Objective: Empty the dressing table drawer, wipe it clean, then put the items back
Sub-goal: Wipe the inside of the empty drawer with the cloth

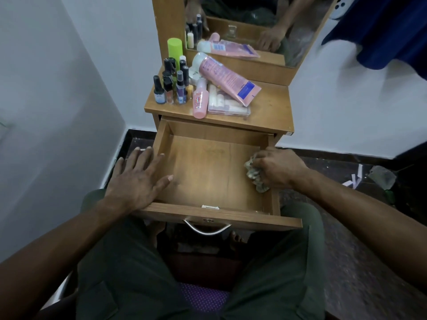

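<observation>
Now the drawer stands pulled out from the dressing table, its wooden bottom bare, and the right hand clenches a crumpled cloth against the drawer's right inner wall. Meanwhile the left hand lies flat with fingers spread and straight, grasping nothing, over the drawer's left wall and front corner. Up on the tabletop sit the emptied items: small dark bottles at the left, beside them a pink bottle, and a pink tube lying across a clear plastic case before the mirror.

bottles on tabletop, drawer below (open)
</observation>
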